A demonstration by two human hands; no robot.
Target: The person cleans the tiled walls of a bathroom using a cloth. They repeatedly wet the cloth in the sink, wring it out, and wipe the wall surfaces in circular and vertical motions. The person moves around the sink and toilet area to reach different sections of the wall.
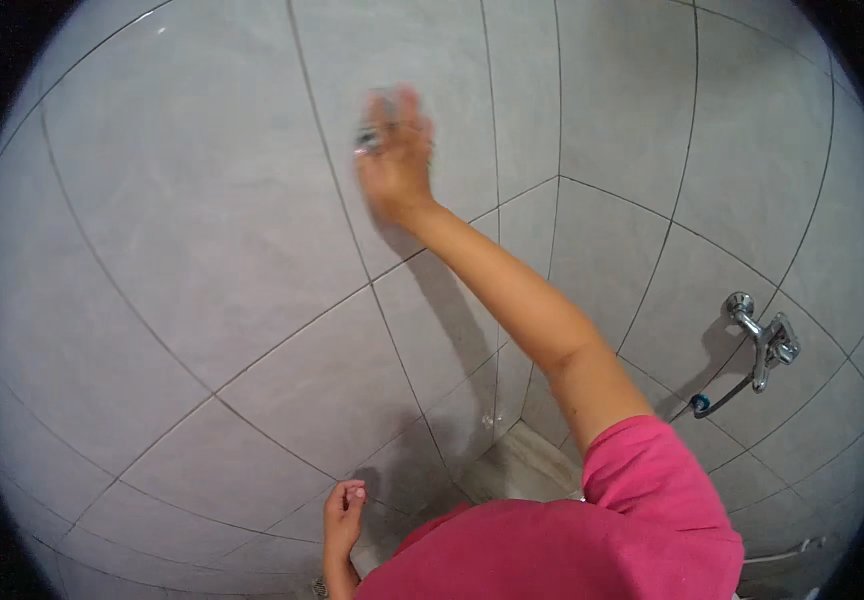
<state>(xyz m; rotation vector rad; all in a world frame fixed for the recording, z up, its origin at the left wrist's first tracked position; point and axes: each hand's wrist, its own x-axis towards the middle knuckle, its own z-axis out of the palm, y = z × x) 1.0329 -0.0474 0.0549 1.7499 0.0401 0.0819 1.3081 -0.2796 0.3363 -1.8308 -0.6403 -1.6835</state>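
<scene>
My right hand [395,165] is pressed to the grey tiled wall [202,200] at the upper middle, its arm stretched up and to the left. Motion smears the fingers. Under and between them shows a small silvery-grey thing [366,138], flat against the tile; its kind is too blurred to make out. Low down, near my body, my left hand [342,515] hangs close to the wall with its fingers loosely curled in. I see nothing in it.
On the right wall a chrome mixer tap [767,345] sticks out, with a dark hose [727,400] below it. The two tiled walls meet in a corner right of my hand. A pale ledge or floor strip [527,460] lies below the corner. A metal bar [787,552] shows at lower right.
</scene>
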